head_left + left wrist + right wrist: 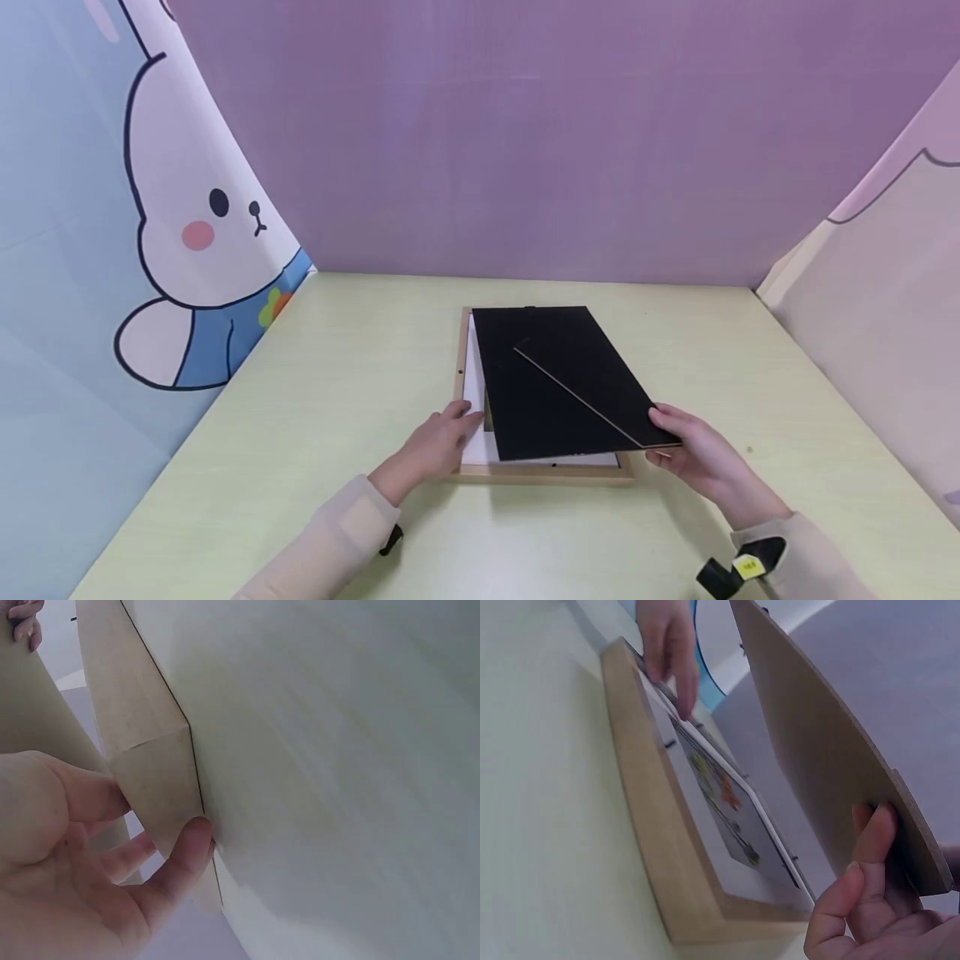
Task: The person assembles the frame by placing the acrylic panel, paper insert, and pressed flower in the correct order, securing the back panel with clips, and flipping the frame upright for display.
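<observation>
A light wooden picture frame (pixel 543 475) lies face down on the table, with a white mat (pixel 473 379) and a flower picture (pixel 724 806) inside it. My left hand (pixel 441 440) holds the frame's left side, thumb against the outer wood and fingertips over the rim. With my right hand (pixel 701 458) I pinch the near right corner of a black backing board (pixel 558 375), thumb on top and fingers beneath. The board is tilted over the frame, its near right part raised and its far end close to the frame. Its brown underside (pixel 810 735) shows in the right wrist view.
The pale table (pixel 337 367) extends around the frame. A purple curtain (pixel 525 150) hangs behind it, and a panel with a cartoon rabbit (pixel 202 275) stands along the left. A pale panel (pixel 885 308) borders the right side. Small dark tabs line the frame's inner edge.
</observation>
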`<act>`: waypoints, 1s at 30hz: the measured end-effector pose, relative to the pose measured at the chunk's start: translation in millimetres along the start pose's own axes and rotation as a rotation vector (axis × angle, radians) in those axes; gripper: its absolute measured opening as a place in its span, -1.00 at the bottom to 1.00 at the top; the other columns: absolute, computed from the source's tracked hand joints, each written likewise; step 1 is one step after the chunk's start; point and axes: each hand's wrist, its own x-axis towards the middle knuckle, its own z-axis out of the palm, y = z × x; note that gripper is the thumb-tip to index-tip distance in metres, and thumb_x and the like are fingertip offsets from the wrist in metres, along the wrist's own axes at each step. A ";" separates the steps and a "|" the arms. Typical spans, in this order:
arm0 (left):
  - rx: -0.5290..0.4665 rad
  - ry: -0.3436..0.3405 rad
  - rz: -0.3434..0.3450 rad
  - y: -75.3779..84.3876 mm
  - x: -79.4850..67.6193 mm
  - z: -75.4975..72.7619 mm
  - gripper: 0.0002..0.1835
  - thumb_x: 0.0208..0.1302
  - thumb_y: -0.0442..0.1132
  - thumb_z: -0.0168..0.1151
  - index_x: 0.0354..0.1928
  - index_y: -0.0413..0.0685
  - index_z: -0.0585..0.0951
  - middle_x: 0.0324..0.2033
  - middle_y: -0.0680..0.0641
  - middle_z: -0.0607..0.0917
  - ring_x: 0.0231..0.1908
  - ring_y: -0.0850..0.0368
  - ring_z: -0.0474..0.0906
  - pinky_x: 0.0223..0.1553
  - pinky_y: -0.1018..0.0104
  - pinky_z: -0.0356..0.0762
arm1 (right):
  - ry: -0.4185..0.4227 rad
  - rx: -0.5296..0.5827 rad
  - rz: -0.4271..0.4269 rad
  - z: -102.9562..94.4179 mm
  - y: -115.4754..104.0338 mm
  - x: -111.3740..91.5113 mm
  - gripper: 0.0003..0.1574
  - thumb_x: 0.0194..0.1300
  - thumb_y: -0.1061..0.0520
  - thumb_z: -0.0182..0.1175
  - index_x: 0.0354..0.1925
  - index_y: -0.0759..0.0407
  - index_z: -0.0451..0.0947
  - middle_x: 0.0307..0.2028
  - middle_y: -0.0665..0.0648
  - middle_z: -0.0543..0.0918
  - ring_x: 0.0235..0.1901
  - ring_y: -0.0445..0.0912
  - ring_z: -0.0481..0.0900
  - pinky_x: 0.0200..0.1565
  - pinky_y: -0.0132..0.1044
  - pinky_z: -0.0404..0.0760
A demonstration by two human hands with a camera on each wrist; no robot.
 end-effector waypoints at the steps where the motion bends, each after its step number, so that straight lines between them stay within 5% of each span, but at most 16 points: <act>1: -0.022 0.009 0.003 -1.6 -0.2 0.0 -0.59 0.29 -0.45 -0.01 0.19 -0.27 0.41 0.18 -0.33 0.31 0.05 -0.25 0.38 0.02 -0.07 0.36 | 0.005 -0.005 0.004 2.1 1.1 0.6 -0.74 0.44 0.19 -0.14 -0.24 0.04 0.51 -0.38 -0.03 0.64 -0.41 -0.20 0.55 -0.28 -0.32 0.46; 6: -0.159 0.074 -0.016 -9.3 -1.5 -0.4 -0.57 0.28 -0.44 0.00 0.20 -0.34 0.37 0.19 -0.34 0.29 0.00 -0.17 0.43 0.00 0.00 0.39 | 0.040 -0.030 0.015 9.8 5.4 2.3 -0.78 0.43 0.18 -0.11 -0.24 0.04 0.49 -0.39 -0.03 0.64 -0.41 -0.20 0.56 -0.28 -0.32 0.45; 13: -0.420 0.280 -0.139 -13.4 -5.9 -5.5 -0.60 0.31 -0.43 0.02 0.18 -0.38 0.39 0.00 -0.29 0.49 -0.39 0.09 0.50 -0.39 0.30 0.50 | 0.069 -0.040 0.026 21.9 11.5 5.2 -0.83 0.41 0.16 -0.07 -0.22 0.05 0.48 -0.40 -0.03 0.62 -0.43 -0.21 0.55 -0.29 -0.33 0.44; 16: -0.524 0.322 -0.151 -13.5 -7.4 -7.5 -0.63 0.34 -0.42 -0.02 0.17 -0.39 0.40 -0.09 -0.24 0.55 -0.38 0.10 0.50 -0.44 0.35 0.48 | 0.067 -0.035 0.029 25.3 15.9 6.6 -0.85 0.41 0.17 -0.07 -0.21 0.05 0.46 -0.39 -0.04 0.61 -0.45 -0.22 0.54 -0.30 -0.34 0.44; 30: -0.628 0.279 -0.143 -13.0 -7.1 -8.7 -0.68 0.36 -0.41 -0.05 0.09 -0.42 0.47 -0.19 -0.23 0.63 -0.34 0.00 0.57 -0.42 0.36 0.54 | 0.156 -0.054 0.073 30.6 21.8 15.9 -0.91 0.40 0.15 -0.05 -0.17 0.07 0.40 -0.35 -0.03 0.59 -0.41 -0.20 0.51 -0.28 -0.32 0.44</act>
